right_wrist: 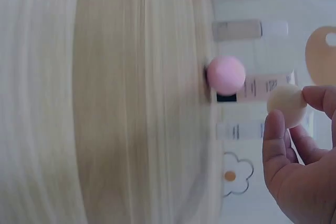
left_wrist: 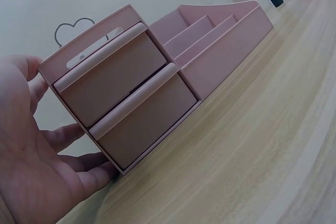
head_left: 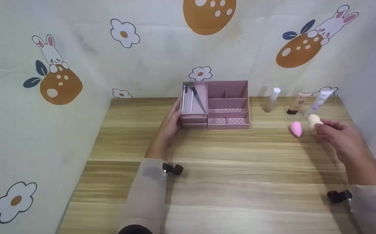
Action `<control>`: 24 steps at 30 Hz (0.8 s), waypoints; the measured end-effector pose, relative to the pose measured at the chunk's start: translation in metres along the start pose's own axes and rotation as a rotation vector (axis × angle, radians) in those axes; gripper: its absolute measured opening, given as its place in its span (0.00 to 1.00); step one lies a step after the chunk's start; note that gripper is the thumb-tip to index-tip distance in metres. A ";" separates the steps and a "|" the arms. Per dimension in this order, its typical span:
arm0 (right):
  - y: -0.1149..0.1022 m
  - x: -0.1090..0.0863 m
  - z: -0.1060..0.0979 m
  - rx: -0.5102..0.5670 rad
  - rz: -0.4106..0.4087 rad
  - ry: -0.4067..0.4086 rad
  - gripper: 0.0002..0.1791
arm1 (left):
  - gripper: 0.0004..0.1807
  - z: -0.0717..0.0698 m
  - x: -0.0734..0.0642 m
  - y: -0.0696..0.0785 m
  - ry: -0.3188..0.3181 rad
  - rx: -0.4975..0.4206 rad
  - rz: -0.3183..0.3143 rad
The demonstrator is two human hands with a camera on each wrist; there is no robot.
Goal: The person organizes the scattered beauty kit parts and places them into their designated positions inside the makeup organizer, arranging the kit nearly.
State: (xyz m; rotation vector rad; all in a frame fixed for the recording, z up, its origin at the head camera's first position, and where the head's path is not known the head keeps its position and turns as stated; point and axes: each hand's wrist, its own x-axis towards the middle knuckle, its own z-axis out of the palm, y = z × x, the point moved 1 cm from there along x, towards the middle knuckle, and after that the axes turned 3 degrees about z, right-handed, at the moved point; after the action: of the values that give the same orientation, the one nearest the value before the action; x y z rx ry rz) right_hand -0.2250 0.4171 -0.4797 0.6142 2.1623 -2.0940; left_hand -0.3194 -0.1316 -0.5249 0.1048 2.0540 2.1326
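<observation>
My right hand [head_left: 345,138] pinches a cream makeup sponge [head_left: 314,121] between thumb and fingertips. In the right wrist view the sponge [right_wrist: 287,105] appears raised above the wooden surface. A pink makeup sponge [head_left: 296,129] stands on the table just left of it. At the back left, my left hand [head_left: 171,122] rests against the left side of a pink desk organizer [head_left: 228,105]. Its fingers [left_wrist: 89,179] lie along the side wall, with the thumb near the top corner. Several slim brushes or pencils [head_left: 193,99] lie in the organizer's upper left compartment; two drawers [left_wrist: 144,114] sit closed below.
Behind the sponges stand a clear bottle [head_left: 271,100] with a white cap, a beige tube [head_left: 298,103] with a black cap, and a white tube [head_left: 318,102]. A patterned cloth wall [head_left: 162,58] rises along the table's back edge. The organizer's right side has several unfilled compartments.
</observation>
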 end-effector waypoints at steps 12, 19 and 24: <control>-0.014 -0.012 0.055 -0.079 -0.093 -0.110 0.19 | 0.28 0.001 0.000 0.000 -0.005 -0.019 0.010; -0.017 -0.009 0.092 -0.278 -0.199 -0.137 0.27 | 0.28 0.000 0.000 -0.001 -0.005 -0.007 0.005; -0.019 -0.010 0.118 -0.259 -0.232 -0.179 0.28 | 0.29 0.001 0.001 -0.001 -0.005 -0.020 0.013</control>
State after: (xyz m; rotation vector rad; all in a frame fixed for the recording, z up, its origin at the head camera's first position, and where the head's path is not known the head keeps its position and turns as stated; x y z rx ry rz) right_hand -0.2479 0.3000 -0.4667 0.1518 2.4380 -1.8323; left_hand -0.3204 -0.1308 -0.5261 0.1210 2.0351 2.1578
